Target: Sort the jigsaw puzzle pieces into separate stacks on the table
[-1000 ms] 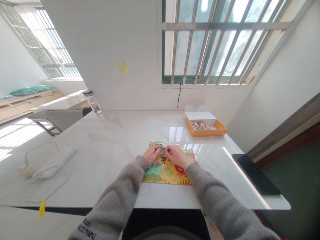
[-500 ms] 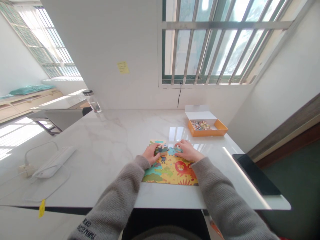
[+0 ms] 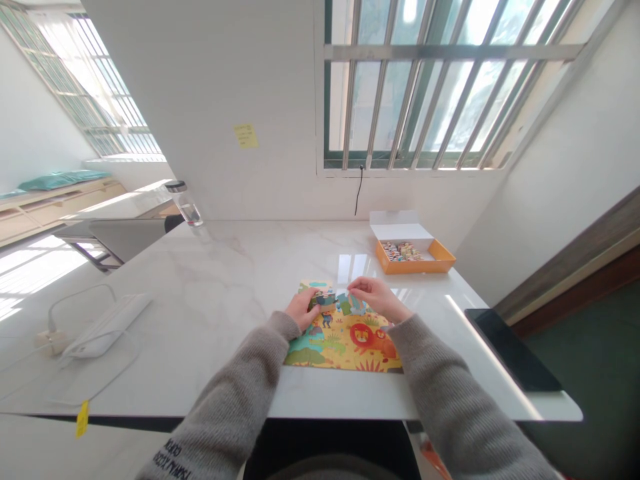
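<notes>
At the lower centre of the frame, more of a blue-grey patch (image 3: 357,305) on the flat, yellow, animal-printed puzzle (image 3: 340,340) is now uncovered by the narrowly pinched right hand (image 3: 379,298), contents indiscernible, dark flat pieces (image 3: 327,301) being held by the left hand (image 3: 301,310), so upper-edge progress is suggested.

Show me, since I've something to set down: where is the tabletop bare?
Bare: between the left sleeve and the white object; at the back, between the bottle and the orange box. Crowded: the puzzle, with the left hand and right hand at it, and under the right sleeve.
</notes>
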A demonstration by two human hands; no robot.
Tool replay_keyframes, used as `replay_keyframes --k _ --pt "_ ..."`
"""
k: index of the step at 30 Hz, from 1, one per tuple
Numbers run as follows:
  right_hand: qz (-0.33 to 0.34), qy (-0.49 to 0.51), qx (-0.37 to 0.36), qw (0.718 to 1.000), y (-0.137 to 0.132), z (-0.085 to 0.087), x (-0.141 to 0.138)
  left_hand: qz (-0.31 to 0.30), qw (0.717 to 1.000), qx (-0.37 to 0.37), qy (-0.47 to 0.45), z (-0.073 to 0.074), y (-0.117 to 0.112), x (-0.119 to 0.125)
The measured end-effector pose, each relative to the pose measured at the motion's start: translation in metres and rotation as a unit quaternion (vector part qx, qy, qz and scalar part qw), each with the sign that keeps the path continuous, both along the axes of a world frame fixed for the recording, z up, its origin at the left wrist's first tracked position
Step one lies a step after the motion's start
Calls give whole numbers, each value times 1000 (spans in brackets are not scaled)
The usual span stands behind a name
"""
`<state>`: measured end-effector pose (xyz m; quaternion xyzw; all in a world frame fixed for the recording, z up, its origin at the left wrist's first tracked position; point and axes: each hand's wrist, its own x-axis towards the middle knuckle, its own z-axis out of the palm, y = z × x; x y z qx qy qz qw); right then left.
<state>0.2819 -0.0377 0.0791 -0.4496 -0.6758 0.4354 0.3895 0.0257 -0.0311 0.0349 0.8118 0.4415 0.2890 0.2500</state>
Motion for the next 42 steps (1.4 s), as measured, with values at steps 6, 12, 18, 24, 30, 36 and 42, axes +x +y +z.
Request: replay_keyframes --k 6,12,18,24,30,36,42 --pt "-8 18 32 999 -3 -10 -18 3 999 -13 44 5 -5 -1" --pt "9 -46 144 988 -15 -17 -42 2 999 -10 46 8 -6 0" --pt "-76 -121 163 976 3 -10 -9 3 999 -10 46 6 -3 -1" --pt "-91 -388 95 912 7 -10 51 1 999 3 41 4 -4 0" --pt "-89 -410 25 907 -10 -16 54 22 999 -7 35 -5 1 0" --pt "-74 -368 6 927 -9 -12 52 25 999 -10 38 -10 3 -1" --pt "-31 -207 -13 978 -7 -2 53 32 998 -9 49 -9 2 -1"
